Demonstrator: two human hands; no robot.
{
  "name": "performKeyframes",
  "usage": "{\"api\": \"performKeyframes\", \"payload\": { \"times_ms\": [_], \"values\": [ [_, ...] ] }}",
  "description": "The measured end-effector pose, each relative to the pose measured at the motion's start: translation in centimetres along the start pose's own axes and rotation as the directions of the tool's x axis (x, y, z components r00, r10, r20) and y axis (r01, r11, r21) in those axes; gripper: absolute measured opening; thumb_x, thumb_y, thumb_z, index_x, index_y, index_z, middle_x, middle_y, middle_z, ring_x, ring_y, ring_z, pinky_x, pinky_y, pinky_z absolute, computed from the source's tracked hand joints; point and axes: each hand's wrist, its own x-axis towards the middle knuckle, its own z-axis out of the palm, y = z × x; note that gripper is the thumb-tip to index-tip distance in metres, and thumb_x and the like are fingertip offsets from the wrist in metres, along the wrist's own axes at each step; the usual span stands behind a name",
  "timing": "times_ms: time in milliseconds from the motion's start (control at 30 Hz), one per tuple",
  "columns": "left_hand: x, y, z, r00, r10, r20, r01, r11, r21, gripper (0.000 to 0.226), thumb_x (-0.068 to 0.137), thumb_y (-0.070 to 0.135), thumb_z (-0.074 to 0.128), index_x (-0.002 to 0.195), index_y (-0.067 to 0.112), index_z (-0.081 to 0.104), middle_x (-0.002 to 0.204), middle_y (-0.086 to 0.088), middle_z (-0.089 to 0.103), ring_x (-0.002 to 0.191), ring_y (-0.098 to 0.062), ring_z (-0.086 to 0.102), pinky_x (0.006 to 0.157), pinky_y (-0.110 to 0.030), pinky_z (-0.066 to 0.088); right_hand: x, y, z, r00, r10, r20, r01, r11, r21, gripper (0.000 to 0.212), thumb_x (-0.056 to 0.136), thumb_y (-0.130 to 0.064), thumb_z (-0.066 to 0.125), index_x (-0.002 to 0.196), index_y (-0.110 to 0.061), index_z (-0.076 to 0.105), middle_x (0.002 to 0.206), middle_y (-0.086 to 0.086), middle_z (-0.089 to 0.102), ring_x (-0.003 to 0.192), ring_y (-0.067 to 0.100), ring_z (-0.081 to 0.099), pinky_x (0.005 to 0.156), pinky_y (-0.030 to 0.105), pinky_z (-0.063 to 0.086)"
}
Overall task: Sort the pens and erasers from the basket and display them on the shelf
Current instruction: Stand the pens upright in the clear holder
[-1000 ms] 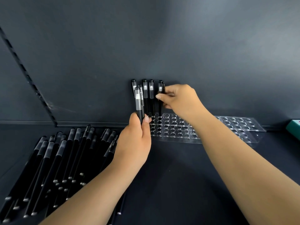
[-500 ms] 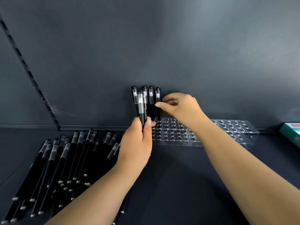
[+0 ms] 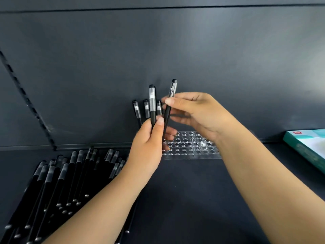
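You are in the middle of loading pens into the clear holder (image 3: 190, 147), the perforated tray that lies against the back of the dark shelf (image 3: 193, 191); your left hand (image 3: 146, 148) grips one capped pen (image 3: 152, 104) upright by its lower barrel, and your right hand (image 3: 198, 113) pinches a second pen (image 3: 169, 110) between thumb and fingertips, tilted a little to the right and held above the tray, touching no hole; three standing pens (image 3: 146, 109) already sit in the tray's back row behind your left hand, though a fourth may be hidden by the pens you hold; the loose pile of pens (image 3: 70, 178) lies flat on the shelf to your left, well apart from the tray, and a teal box (image 3: 309, 147) rests at the far right; no eraser and no basket is in view. As I judge it, the next move calls for you to bring the right-hand pen upright, line its tip over a free hole beside the standing ones, and press it straight down without knocking its neighbours. Compared with half a second ago, your right hand has left the seated row and taken a pen from your left, which then held two low beside the tray and now holds one, raised higher.
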Motion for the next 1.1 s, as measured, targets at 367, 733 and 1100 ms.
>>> {"api": "performKeyframes", "payload": {
  "times_ms": [367,733,1100],
  "values": [
    [1.0,-2.4,-1.7,0.981,0.102,0.165,-0.191,0.650,0.736,0.034,0.098,0.036,0.029,0.081,0.010,0.042,0.067,0.004,0.040,0.072,-0.018,0.043,0.061,-0.029,0.029,1.4,1.9,-0.7,0.849,-0.401,-0.344,0.252,0.880,-0.403,0.019,0.087,-0.013,0.058,0.101,-0.027,0.058,0.074,-0.011,0.054,0.091,0.029,0.059,0.087,0.045,0.050],
    [1.5,-3.3,-2.4,0.984,0.086,0.155,-0.177,0.561,0.808,0.033,0.098,0.033,0.032,0.091,0.009,0.053,0.093,-0.001,0.056,0.100,-0.019,0.047,0.084,-0.028,0.034,2.0,3.7,-1.1,0.870,-0.335,-0.363,0.224,0.922,-0.316,0.035,0.091,-0.011,0.052,0.088,-0.046,0.053,0.074,-0.010,0.053,0.087,0.024,0.057,0.088,0.039,0.052],
    [1.8,-2.3,-3.1,0.988,-0.067,0.141,-0.061,0.664,0.745,0.036,0.097,0.034,0.038,0.076,0.009,0.052,0.061,0.004,0.039,0.053,-0.009,0.038,0.051,-0.011,0.034,3.0,6.0,-0.6,0.945,-0.224,-0.239,0.114,0.910,-0.399,0.022,0.090,-0.012,0.054,0.108,-0.022,0.063,0.071,-0.006,0.054,0.074,0.016,0.051,0.087,0.049,0.050]
  ]
}}
